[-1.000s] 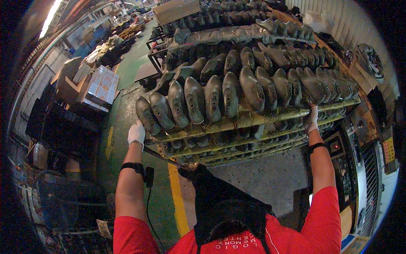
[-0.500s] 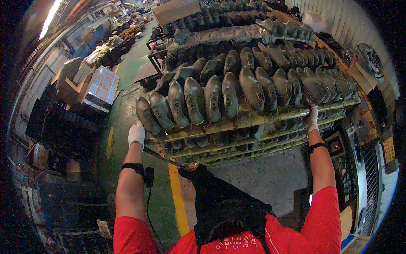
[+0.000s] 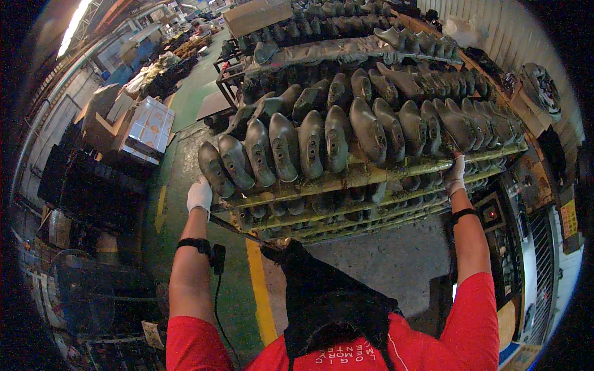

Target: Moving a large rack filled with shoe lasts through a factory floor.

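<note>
The yellow-edged rack [image 3: 365,175], bearing dark shoe lasts [image 3: 284,147], spans the frame's centre between both hands. The gloved left hand [image 3: 200,195] touches its end, centre-left; the gloved right hand [image 3: 455,175], its front edge, centre-right. Whether either clasps it, I cannot tell.

Yellow rack [image 3: 346,180] — shoe forms [image 3: 284,146] atop

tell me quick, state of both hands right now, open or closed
Left hand: at the near left corner of the rack; open or closed cannot be told.
Right hand: at its front edge; grip too unclear to tell.
</note>
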Motion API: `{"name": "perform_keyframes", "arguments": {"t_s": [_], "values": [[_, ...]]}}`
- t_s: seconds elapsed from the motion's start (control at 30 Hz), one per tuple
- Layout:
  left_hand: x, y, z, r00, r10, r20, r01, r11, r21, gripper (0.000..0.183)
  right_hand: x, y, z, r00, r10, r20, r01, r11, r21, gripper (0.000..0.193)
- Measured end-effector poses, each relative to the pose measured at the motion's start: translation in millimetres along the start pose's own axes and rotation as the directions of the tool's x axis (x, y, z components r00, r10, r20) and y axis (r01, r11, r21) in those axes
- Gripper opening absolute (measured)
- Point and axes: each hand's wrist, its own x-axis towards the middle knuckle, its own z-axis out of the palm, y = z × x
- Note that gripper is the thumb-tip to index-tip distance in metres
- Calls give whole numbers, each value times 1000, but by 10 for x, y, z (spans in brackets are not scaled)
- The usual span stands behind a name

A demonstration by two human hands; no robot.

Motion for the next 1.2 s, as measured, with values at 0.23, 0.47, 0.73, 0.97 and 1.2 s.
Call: {"name": "perform_keyframes", "arguments": {"t_s": [0.23, 0.47, 0.73, 0.97, 1.2], "values": [[-22, 20, -26, 1000, 7, 2, -7, 1000, -15, 65, -52, -58, 87, 1000, 17, 4, -17, 1000, 12, 43], [-42, 36, -49, 1000, 2, 9, -2, 1000, -2, 63, -48, -36, 111, 999, 18, -34, -14, 992, 123, 36], [-19, 13, -33, 1000, -13, 24, 14, 1000, -23, 64, -147, -102, 187, 989, 69, -129, -63, 997, 48, 39], [25, -28, 4, 1000, 3, 18, -3, 1000, 14, 67, -77, -46, 107, 1000, 11, -23, -10, 999, 33, 42], [15, -21, -3, 1000, 10, 18, -9, 1000, -20, 66, 74, 33, -29, 997, -38, -74, 39, 999, 8, 35]]}}
